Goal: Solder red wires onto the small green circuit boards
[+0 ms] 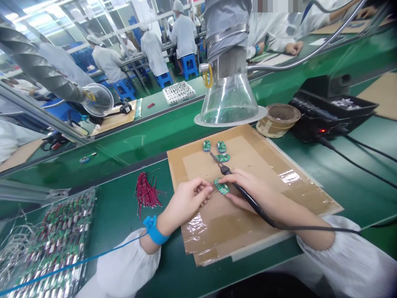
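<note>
My right hand (248, 188) is closed around a soldering iron (228, 170), whose tip points away toward the far boards. Thumb and index finger of the same hand also steady a small green circuit board (221, 187) on the cardboard. At the board's left edge, my left hand (194, 192) is pinched on what looks like a thin red wire, mostly hidden by the fingers. A blue wrist strap (159, 235) circles my left wrist. Beyond the iron's tip lie more green boards (221, 146). Left of my left hand is a pile of red wires (147, 191).
A clear fume hood (231, 103) hangs over the taped cardboard (263, 165). Behind it stand a round brown pot (281, 118) and a black soldering station (322, 120). Bagged rows of boards (62, 236) lie at left. Several co-workers sit beyond the green divider.
</note>
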Demonstrator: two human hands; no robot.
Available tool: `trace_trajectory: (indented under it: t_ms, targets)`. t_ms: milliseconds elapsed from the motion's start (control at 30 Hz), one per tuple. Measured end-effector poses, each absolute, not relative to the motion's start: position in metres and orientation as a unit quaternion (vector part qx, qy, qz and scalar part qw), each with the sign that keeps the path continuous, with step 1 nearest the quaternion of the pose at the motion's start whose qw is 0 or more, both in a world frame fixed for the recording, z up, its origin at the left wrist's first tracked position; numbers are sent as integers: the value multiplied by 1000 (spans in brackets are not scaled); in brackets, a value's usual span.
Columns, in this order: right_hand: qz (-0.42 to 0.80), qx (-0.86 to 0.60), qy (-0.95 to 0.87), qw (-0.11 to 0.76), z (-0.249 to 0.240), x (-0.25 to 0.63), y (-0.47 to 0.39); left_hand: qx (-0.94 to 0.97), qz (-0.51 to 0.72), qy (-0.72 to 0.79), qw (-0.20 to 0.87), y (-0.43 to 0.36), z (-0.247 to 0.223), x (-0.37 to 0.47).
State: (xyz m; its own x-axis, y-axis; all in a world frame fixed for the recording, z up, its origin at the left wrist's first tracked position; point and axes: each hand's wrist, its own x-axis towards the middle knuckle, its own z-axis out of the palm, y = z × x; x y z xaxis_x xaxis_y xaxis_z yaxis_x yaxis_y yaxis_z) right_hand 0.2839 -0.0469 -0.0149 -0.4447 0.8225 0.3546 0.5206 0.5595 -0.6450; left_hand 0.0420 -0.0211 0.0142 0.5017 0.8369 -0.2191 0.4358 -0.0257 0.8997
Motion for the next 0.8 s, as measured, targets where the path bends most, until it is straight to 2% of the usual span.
trace_trajectory:
  t_ms: [333,433,567,800]
  targets:
    - [216,-422,-825,308,-18,279,-51,756,199,452,430,-26,13,42]
    - [209,-428,-822,311,-15,269,-53,755,195,452,433,-26,12,41]
    - [208,-431,-813,333,-20,260,-53,738,191,462,454,-27,12,38]
    - [263,-450,-746,414,-12,285,-55,787,203,453,366,-32,12,37]
